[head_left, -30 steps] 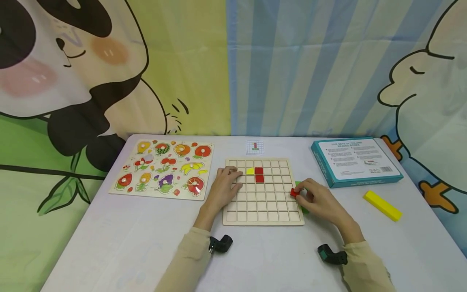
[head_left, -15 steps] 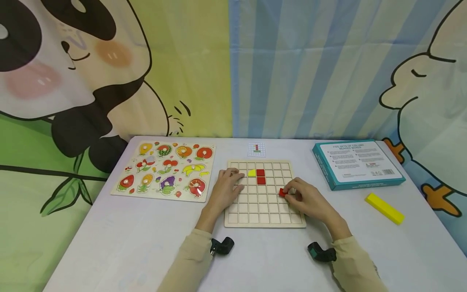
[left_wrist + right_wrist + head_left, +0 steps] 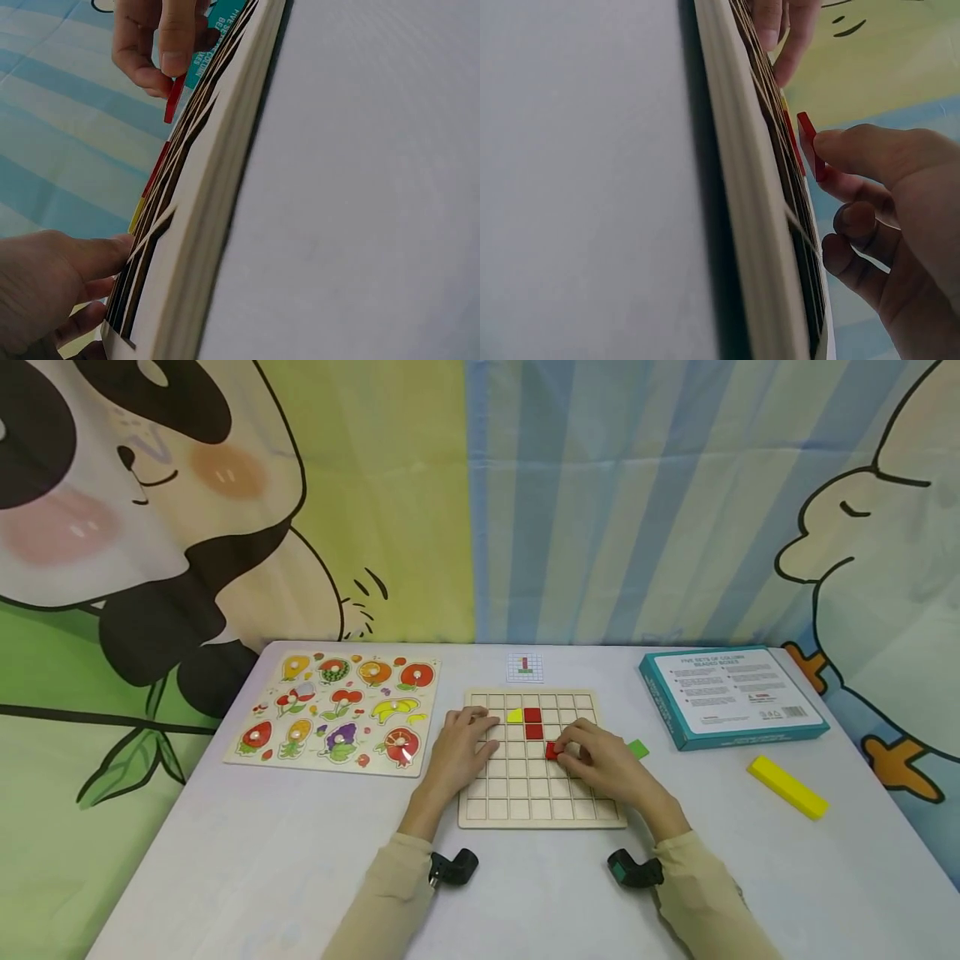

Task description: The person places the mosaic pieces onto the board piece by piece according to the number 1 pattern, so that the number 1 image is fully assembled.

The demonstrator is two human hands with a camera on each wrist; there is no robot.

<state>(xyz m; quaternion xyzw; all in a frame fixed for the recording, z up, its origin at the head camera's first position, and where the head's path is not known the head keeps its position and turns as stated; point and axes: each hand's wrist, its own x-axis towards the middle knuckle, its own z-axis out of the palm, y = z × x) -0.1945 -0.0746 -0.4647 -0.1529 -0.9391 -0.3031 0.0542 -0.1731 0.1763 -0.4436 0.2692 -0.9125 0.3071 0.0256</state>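
Note:
A wooden grid board lies on the table before me. Two red square tiles sit one above the other in its upper cells, with a yellow tile left of the top one. Between thumb and fingertip my right hand pinches another red square tile. That tile is tilted and raised just over the board, below and right of the placed red pair. My left hand rests on the board's left edge, fingers relaxed and holding no tile. Part of a green piece shows beyond my right hand.
Behind the board lies a small gridded card with a red and green figure. A fruit puzzle board is at the left. On the right are a teal box and a yellow bar. A printed curtain hangs behind the table.
My right hand has carried the red tile leftward from the board's right edge to over its middle columns, uncovering some of the green piece. The left hand stays on the board's edge.

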